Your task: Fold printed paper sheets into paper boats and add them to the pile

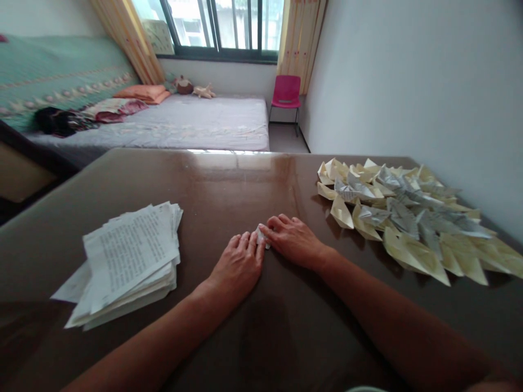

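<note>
My left hand (239, 264) and my right hand (295, 239) lie side by side on the dark brown table (229, 179), fingertips meeting over a small folded piece of printed paper (261, 235). Both hands press down on it with fingers close together, and most of the paper is hidden beneath them. A stack of printed sheets (126, 261) lies to the left of my left hand. A heap of several folded paper boats (408, 218), cream and grey printed, covers the table's right side beyond my right hand.
Past the table's far edge stands a bed (183, 122) with clothes and soft toys on it. A pink chair (286, 95) sits by the window and curtains. A white wall runs along the right.
</note>
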### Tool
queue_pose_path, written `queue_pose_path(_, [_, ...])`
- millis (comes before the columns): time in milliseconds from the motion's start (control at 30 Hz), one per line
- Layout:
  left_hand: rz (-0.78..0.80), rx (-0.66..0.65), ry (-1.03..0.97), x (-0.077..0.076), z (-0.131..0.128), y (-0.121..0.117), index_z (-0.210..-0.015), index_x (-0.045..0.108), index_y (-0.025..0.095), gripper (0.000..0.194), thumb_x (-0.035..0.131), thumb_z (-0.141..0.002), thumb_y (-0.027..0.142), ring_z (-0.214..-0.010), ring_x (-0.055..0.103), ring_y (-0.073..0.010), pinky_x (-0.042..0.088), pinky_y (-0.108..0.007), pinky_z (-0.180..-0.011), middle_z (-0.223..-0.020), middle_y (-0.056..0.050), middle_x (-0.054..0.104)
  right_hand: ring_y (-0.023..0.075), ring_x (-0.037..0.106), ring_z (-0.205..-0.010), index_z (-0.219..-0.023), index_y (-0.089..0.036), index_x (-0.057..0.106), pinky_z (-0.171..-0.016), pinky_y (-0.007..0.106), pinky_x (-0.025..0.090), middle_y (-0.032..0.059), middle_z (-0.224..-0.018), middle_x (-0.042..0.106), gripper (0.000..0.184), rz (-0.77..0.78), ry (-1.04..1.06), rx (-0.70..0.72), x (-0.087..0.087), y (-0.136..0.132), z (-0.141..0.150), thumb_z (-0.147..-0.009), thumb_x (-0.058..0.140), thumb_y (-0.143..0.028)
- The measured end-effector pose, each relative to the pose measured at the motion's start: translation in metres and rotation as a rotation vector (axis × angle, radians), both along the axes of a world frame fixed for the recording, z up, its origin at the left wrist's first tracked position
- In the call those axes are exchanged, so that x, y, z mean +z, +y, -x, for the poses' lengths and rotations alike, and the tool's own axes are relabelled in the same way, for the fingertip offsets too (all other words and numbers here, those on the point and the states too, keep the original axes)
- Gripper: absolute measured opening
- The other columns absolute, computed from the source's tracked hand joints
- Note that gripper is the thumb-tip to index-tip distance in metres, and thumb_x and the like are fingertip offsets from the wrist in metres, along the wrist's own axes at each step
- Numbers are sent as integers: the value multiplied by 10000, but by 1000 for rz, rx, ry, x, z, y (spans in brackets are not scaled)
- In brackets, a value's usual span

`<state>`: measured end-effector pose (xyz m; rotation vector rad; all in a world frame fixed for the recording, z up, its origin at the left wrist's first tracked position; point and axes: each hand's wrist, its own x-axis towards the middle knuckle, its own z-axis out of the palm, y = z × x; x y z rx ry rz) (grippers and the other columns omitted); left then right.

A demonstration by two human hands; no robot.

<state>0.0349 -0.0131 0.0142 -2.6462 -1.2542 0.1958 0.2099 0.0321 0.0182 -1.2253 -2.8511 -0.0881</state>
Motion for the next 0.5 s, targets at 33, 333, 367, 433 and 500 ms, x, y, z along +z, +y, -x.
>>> queue_pose_path(33, [6,4,5,0,-1,-1,-1337,486,54,438,386,-914,116,-1223,510,-337,423,-471,-991,-1358,-223,497,258,478,-1032,-1309,-217,473,-765,365,417,114,-1136,569,367,-1,-5,-5,-1,-1,1,-967,395,-325])
queue_pose_path(333, [25,-50,-144,-1,-2,6,-1203,578,9,370,432,-873,85,-1160,543,-317,458,-439,-937,-1271,-231,567,227,495,-1042,-1297,-206,502,-840,345,416,104,-1115,573,396,59,259,-184,-17,1,3,-937,456,-366])
queue_pose_path(367, [51,-59,-210,-2,2,10,-1178,602,64,347,442,-873,102,-1145,550,-298,473,-421,-918,-1265,-185,583,215,502,-1037,-1262,-210,528,-845,333,420,94,-1107,574,382,80,320,-195,-18,3,1,-925,481,-385])
queue_pose_path(433, [100,-43,-393,-5,12,19,-1099,637,187,287,462,-876,147,-1125,556,-255,485,-385,-906,-1248,-80,604,199,513,-1025,-1154,-218,588,-844,319,423,76,-1071,583,321,122,414,-200,-19,7,-2,-894,539,-399])
queue_pose_path(500, [133,38,-609,-9,22,28,-1034,630,229,210,493,-876,202,-1069,579,-207,483,-345,-905,-1211,-42,606,183,534,-970,-1022,-227,627,-799,300,429,51,-1008,598,233,189,475,-193,-21,11,-4,-850,607,-383])
